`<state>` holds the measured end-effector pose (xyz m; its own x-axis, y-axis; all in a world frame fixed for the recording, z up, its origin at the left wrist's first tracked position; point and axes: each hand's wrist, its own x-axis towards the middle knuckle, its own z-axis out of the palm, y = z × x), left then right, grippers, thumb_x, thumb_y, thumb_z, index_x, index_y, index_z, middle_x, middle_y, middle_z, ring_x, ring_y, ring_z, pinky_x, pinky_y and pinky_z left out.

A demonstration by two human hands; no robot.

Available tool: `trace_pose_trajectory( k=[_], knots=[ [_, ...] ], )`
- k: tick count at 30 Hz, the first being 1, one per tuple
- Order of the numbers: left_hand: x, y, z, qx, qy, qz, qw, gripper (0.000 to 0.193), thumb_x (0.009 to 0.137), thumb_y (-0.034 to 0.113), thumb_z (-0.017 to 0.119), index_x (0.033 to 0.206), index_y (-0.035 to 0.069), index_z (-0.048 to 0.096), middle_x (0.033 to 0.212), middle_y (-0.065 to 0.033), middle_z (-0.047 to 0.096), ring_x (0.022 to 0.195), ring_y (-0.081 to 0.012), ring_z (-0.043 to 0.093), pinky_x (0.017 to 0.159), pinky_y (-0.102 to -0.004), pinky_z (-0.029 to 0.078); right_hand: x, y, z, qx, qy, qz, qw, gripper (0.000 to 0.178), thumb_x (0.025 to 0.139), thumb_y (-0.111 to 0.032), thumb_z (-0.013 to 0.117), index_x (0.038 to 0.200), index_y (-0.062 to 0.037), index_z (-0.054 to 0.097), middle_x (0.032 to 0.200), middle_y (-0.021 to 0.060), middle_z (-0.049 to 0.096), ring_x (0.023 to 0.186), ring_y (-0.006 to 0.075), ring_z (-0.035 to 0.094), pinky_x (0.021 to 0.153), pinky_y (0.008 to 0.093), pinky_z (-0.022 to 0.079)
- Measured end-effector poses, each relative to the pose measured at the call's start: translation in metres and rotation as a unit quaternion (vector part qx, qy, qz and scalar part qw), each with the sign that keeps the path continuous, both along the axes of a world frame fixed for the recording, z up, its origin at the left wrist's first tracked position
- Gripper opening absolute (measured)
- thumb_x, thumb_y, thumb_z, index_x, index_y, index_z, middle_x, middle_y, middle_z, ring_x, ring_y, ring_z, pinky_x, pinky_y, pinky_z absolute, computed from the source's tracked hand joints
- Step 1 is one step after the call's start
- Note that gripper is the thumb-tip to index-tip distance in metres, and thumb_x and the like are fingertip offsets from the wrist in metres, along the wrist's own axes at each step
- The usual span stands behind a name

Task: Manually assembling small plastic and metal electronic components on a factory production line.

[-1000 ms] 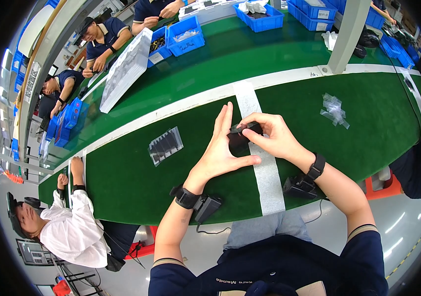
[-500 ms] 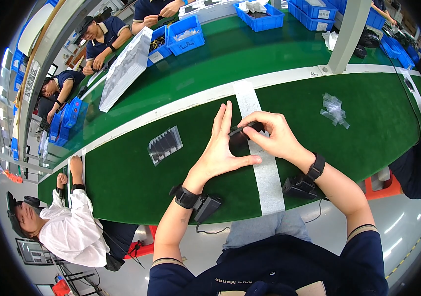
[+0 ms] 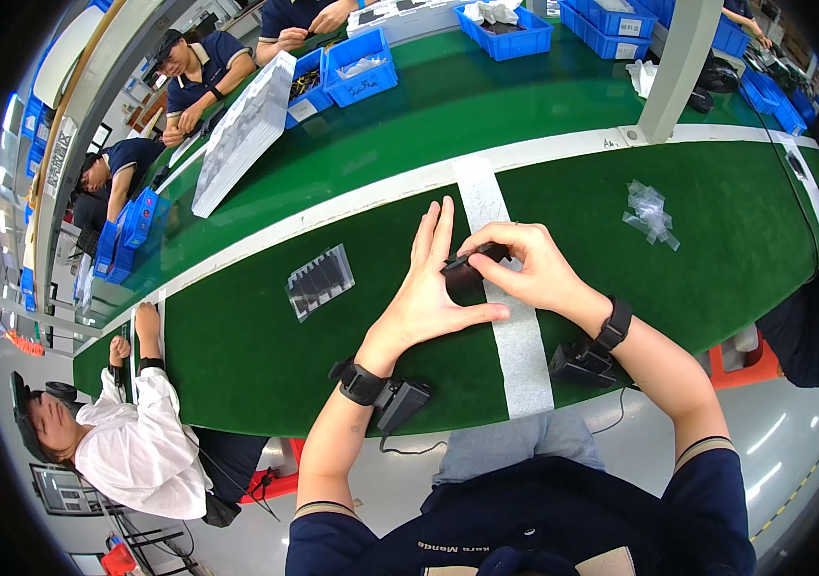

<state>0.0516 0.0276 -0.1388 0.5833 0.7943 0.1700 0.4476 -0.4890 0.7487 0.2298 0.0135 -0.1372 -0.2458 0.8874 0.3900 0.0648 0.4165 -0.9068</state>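
My left hand (image 3: pixel 422 288) is open over the green bench mat, its fingers stretched forward and its thumb pointing right. Between its thumb and forefinger shows a dark, smooth flat piece (image 3: pixel 462 276), its edge against the hand. Pinched in my right hand (image 3: pixel 532 264) is a small black block-like part (image 3: pixel 491 252), at the far edge of the dark piece. I cannot tell whether the two are joined, and the fingers hide some of both. To the left lies a clear sheet with dark strips (image 3: pixel 321 282).
A crumpled pile of clear film (image 3: pixel 651 213) lies right. A white strip (image 3: pixel 527 370) crosses the mat. Beyond a white ledge stand blue bins (image 3: pixel 361 82), a slanted white foam stack (image 3: pixel 246 134) and a metal post (image 3: pixel 680 72). Co-workers sit around; one in white (image 3: pixel 141 442) is left.
My right fingers have shifted slightly with the black part at the dark piece's edge. My left hand stays nearly still. At far right, a co-worker's hand has lowered.
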Motion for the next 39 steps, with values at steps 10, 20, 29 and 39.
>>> trace_pose_trajectory(
  k=[10, 20, 29, 39],
  knots=[
    [0.0008, -0.0025, 0.0036, 0.033, 0.064, 0.020, 0.997, 0.129, 0.050, 0.042, 0.086, 0.144, 0.009, 0.004, 0.147, -0.0239, 0.003, 0.137, -0.0362, 0.007, 0.107, -0.0452, 0.022, -0.0001, -0.0006, 0.0003, 0.034, -0.038, 0.000, 0.999, 0.012, 0.078, -0.001, 0.059, 0.089, -0.0019, 0.064, 0.081, 0.0053, 0.064, 0.069, 0.0109, 0.058, 0.061, 0.0245, 0.045],
    [0.0005, -0.0025, -0.0003, 0.036, 0.061, 0.023, 0.997, 0.127, 0.049, 0.044, 0.086, 0.144, 0.013, 0.007, 0.148, -0.0204, 0.004, 0.136, -0.0381, 0.006, 0.107, -0.0480, 0.020, -0.0015, 0.0000, -0.0001, 0.052, -0.032, 0.005, 0.998, 0.014, 0.078, 0.000, 0.059, 0.089, -0.0035, 0.066, 0.078, 0.0064, 0.063, 0.069, 0.0147, 0.059, 0.062, 0.0256, 0.046],
    [-0.0005, -0.0025, -0.0020, 0.026, 0.052, 0.021, 0.998, 0.127, 0.049, 0.046, 0.085, 0.144, 0.014, 0.007, 0.148, -0.0193, 0.005, 0.136, -0.0392, 0.005, 0.107, -0.0498, 0.019, -0.0014, 0.0009, 0.0016, 0.086, -0.044, 0.019, 0.995, 0.015, 0.078, 0.003, 0.057, 0.088, -0.0027, 0.065, 0.081, 0.0082, 0.063, 0.071, 0.0166, 0.059, 0.065, 0.0269, 0.047],
    [0.0006, -0.0020, -0.0051, 0.045, 0.081, 0.016, 0.996, 0.125, 0.049, 0.047, 0.085, 0.144, 0.014, 0.011, 0.149, -0.0147, 0.004, 0.136, -0.0385, 0.002, 0.108, -0.0515, 0.017, -0.0014, 0.0008, -0.0008, 0.060, -0.041, -0.001, 0.997, 0.014, 0.077, 0.003, 0.058, 0.087, -0.0025, 0.065, 0.079, 0.0071, 0.063, 0.072, 0.0178, 0.060, 0.066, 0.0280, 0.047]
  ],
)
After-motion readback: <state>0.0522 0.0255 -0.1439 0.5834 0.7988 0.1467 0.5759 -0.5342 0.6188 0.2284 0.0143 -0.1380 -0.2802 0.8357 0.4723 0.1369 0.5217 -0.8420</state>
